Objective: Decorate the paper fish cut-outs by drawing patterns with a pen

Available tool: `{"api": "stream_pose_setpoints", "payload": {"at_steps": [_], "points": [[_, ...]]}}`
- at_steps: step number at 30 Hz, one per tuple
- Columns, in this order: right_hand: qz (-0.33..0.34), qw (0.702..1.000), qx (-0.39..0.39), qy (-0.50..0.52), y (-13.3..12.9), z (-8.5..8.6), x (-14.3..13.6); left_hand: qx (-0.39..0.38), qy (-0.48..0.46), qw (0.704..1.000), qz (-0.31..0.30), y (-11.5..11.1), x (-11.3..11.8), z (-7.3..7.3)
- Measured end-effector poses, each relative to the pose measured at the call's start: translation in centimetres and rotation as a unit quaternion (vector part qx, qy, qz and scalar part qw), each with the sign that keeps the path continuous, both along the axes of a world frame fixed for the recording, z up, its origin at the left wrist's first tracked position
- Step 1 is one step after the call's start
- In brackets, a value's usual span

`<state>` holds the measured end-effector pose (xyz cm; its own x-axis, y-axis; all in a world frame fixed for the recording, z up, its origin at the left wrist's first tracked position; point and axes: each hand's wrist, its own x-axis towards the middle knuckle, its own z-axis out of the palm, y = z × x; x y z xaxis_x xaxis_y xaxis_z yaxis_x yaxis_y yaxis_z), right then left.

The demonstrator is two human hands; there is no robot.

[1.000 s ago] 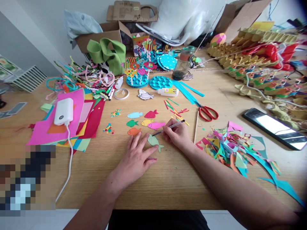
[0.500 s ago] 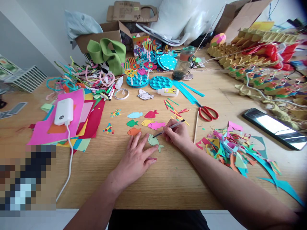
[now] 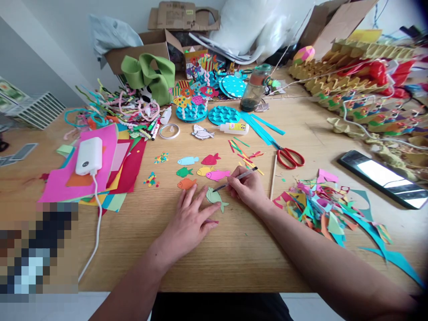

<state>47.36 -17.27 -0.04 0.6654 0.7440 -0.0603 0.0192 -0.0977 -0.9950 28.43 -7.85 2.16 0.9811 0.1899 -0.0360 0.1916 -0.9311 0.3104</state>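
Bench (image 3: 234, 249): light wood, crowded with craft material on all sides.

Scrap heap (image 3: 321, 209): offcuts of coloured paper, right of the person's right forearm.

Paper stack (image 3: 110, 174): pink, red and other sheets at left, with a white power bank (image 3: 88, 155) lying on top, cable trailing toward the near edge.

Phone (image 3: 384, 179): dark, lying flat at far right.

Left hand (image 3: 190, 220): flat, palm down, fingers spread, fingertips pressing the left edge of the green paper fish (image 3: 215, 199).

Right hand (image 3: 249, 187): closed in a writing grip around the pen (image 3: 236, 178), its tip touching the top of the green paper fish.

Scissors (image 3: 289, 157): red handles, lying beyond the right hand, just beside a wooden stick (image 3: 273, 177).

Green paper fish: pale green, flat on the bench between the two hands, near bench centre.

Finished paper fish: blue (image 3: 187, 160), red (image 3: 210, 159), green (image 3: 183, 171), yellow (image 3: 203, 170), pink (image 3: 218, 174), orange (image 3: 186, 183), lying in rows just beyond the green paper fish.

Glue bottle (image 3: 234, 128): on its side, farther back.
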Motion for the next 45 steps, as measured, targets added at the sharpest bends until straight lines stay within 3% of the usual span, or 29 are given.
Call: {"api": "stream_pose_setpoints", "payload": {"at_steps": [41, 45], "points": [[0.014, 1.0, 0.008, -0.01, -0.16, -0.18, 0.13, 0.003, -0.006, 1.0, -0.004, -0.01, -0.05, -0.64], [-0.014, 0.999, 0.031, -0.012, -0.31, 0.12, -0.05, 0.012, -0.014, 1.0, -0.002, -0.08, -0.08, -0.77]]}}
